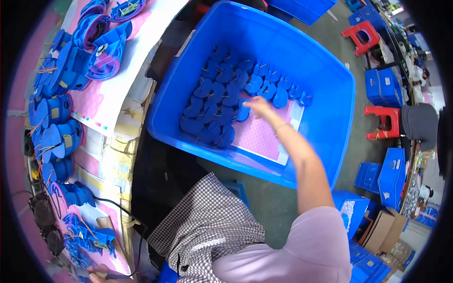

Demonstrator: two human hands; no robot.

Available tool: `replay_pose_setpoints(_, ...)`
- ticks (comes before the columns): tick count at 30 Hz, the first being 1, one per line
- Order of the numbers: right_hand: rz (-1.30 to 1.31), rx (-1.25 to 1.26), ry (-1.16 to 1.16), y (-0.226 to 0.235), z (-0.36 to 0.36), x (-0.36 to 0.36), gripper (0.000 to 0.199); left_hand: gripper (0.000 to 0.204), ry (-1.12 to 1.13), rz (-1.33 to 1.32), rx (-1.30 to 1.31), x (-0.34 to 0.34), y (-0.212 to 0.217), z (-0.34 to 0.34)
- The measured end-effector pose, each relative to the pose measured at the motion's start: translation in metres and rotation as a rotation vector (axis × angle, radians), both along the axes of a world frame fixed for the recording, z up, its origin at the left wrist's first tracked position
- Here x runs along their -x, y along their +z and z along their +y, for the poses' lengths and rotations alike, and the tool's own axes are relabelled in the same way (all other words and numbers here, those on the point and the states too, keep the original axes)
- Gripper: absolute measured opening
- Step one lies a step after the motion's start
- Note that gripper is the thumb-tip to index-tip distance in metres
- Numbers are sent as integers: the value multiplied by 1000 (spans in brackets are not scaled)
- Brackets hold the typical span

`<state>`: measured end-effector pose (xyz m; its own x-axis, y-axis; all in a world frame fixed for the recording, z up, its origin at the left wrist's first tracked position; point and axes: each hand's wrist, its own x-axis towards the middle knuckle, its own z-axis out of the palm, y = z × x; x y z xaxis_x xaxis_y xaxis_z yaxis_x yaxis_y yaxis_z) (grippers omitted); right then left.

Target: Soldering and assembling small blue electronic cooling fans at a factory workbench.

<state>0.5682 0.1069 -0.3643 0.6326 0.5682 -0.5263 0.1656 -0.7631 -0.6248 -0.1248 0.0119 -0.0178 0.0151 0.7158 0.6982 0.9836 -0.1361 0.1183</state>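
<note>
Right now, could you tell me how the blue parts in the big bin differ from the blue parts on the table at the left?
The bin parts are flat, dark blue pieces overlapping in rows on a pink sheet, with the right hand at them. The table parts look bulkier, some showing coloured wires, and lie more loosely. Both groups are blue plastic.

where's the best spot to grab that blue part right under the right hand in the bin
Judging from above, take the blue plastic piece by its rounded outer edge, coming straight down with the right hand. The pieces lie flat and overlapping on the pink sheet in the blue bin, so only this row's free edge toward the sheet looks open for fingers.
</note>
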Motion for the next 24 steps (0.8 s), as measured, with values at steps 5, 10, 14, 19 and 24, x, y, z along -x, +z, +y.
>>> replay_pose_setpoints(5,66,115,-405,-1,45,56,109,38,197,-571,73,-114,27,19)
replay_pose_setpoints(10,95,301,-453,14,68,37,99,38,147,-578,16,-137,30,26)
replay_pose_setpoints(14,19,270,-473,-37,77,61,74,34,253,-531,2,-109,24,14)
replay_pose_setpoints(19,5,374,-515,-2,47,47,67,33,203,-602,-17,-128,26,17)
replay_pose_setpoints(24,-170,222,-367,-11,0,10,85,31,86,-655,95,-152,50,47)
